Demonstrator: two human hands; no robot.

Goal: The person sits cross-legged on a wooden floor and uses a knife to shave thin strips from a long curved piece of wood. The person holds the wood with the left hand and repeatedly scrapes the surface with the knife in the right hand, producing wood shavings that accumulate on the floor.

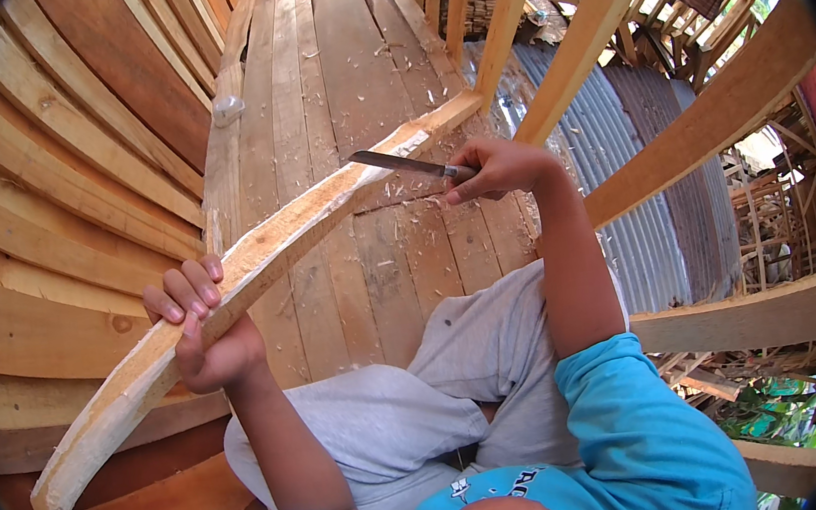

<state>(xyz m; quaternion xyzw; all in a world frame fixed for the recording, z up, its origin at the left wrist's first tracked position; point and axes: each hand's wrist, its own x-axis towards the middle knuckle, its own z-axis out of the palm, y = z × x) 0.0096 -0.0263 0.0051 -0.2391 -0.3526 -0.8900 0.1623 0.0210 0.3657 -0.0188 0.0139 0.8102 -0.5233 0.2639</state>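
A long, pale wooden beam point(293, 216) slants from the lower left up to the frame posts at the upper right. Its upper face is yellowish, with whitish, rough-cut edges. My left hand point(195, 314) is wrapped round the beam's lower-left half, fingers over the top and thumb on the near side. In my right hand point(501, 167) is a knife point(403, 164), gripped by its dark handle. The knife's long blade points left, over or against the beam's upper part; whether it touches the wood I cannot tell.
Wood shavings lie on the plank floor point(294, 97). Curved planks point(56, 255) wall the left side. Upright posts point(460, 2) and rails stand on the right, with corrugated metal sheets point(611, 181) beyond. A small clear plastic item point(228, 110) rests by the left wall.
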